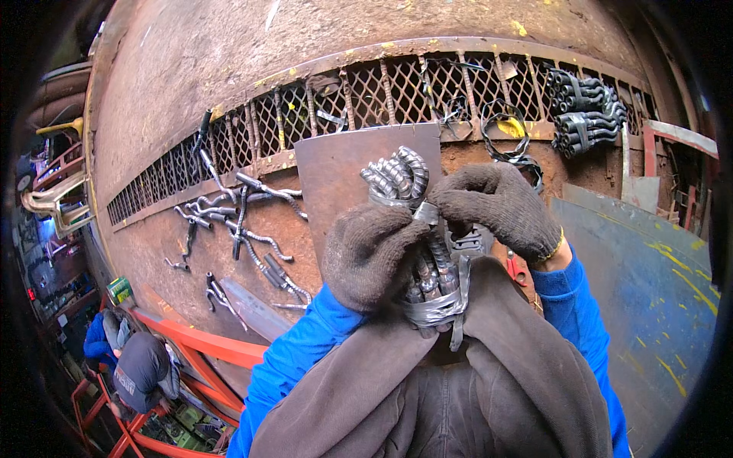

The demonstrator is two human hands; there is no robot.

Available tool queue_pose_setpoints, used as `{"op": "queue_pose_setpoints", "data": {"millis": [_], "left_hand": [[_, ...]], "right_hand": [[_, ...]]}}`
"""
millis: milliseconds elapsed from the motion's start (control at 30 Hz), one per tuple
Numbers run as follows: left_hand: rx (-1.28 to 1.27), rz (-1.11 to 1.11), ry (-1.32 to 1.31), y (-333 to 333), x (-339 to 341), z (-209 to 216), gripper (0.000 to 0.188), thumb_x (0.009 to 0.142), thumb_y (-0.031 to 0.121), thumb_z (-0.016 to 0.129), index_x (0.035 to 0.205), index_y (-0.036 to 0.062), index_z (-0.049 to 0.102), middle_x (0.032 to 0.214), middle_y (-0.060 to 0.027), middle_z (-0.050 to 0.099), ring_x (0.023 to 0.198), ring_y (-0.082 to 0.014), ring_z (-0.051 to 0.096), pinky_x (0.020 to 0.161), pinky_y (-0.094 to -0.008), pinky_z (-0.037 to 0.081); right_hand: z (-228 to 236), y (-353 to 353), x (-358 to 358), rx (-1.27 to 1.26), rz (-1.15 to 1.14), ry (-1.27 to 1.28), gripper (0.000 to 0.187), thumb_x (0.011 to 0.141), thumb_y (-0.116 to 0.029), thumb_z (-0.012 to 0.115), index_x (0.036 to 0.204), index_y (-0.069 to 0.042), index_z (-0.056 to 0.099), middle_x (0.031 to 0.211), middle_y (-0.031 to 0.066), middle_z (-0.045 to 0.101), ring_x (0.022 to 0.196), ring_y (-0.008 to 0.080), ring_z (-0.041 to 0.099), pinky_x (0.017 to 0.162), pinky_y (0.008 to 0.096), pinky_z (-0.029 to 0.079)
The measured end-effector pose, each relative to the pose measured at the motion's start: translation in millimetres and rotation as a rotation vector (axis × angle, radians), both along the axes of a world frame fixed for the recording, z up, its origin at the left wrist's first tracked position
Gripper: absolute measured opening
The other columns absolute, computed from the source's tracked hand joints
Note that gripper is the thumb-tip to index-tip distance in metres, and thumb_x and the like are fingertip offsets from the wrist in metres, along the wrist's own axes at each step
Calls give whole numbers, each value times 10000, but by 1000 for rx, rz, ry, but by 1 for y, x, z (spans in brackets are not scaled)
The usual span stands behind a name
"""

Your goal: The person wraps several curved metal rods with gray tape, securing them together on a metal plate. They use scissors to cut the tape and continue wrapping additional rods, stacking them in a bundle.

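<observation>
A bundle of bent metal tubes (397,175) stands between my knees, its curved ends fanned toward the far side. A shiny grey strap (439,309) is wrapped around its near part, one loose end hanging down. My left hand (370,256), in a dark knitted glove, is closed around the bundle's middle and partly hides it. My right hand (500,210), gloved alike, pinches a strap strip (427,213) at the tubes' far part. The fingertips of both hands nearly meet there. Below my right wrist lies a red-handled tool (516,269), mostly hidden.
Under the bundle lies a flat metal plate (324,164). Loose bent tubes (244,221) are scattered to the left. Beyond runs a rusty floor grate (370,99), with strapped tube bundles (588,126) at its right. A black strap coil (492,130) lies nearer. Another person (141,370) crouches behind a red frame (210,343).
</observation>
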State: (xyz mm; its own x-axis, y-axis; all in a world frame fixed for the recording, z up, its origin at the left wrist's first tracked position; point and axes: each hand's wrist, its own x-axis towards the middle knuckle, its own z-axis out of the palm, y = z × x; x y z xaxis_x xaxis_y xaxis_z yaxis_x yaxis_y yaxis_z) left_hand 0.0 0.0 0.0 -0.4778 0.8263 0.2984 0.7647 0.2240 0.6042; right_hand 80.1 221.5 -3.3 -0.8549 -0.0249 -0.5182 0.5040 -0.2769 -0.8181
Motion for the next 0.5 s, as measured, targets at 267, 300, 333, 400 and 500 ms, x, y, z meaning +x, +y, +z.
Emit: {"op": "queue_pose_setpoints", "data": {"millis": [267,300,333,400,500], "left_hand": [[-16,-13,18,-1,-5,0,523,643,71,740,1162,119,707,1101,-103,653,1005,-326,624,846,-445,500],[-14,-5,17,-2,-5,0,528,640,69,740,1164,119,706,1107,-105,651,1008,-326,622,847,-445,500],[-12,2,17,-2,-4,-1,533,637,68,739,1167,118,705,1113,-108,648,1011,-327,620,849,-446,499],[-12,9,-3,-2,-3,-3,534,633,62,738,1164,116,703,1120,-112,644,1015,-327,618,851,-445,500],[-7,15,-35,-3,-3,-5,522,630,49,735,1148,109,703,1119,-115,641,1016,-327,617,851,-441,501]], "right_hand": [[-2,-3,-15,52,76,48,250,917,-213,681,976,27,720,845,59,707,749,101,641,680,268,532],[-4,-4,-14,44,65,70,250,910,-220,683,974,19,718,833,48,700,731,96,631,660,258,521],[-6,-5,-12,37,53,91,250,903,-227,685,973,11,716,821,37,692,713,90,621,639,248,510],[-6,-7,-11,-2,22,57,253,897,-238,685,967,4,712,805,25,683,689,88,610,613,238,495],[-2,-9,-13,-74,-14,-55,257,891,-241,684,959,5,708,797,21,675,678,89,606,606,237,490]]}}
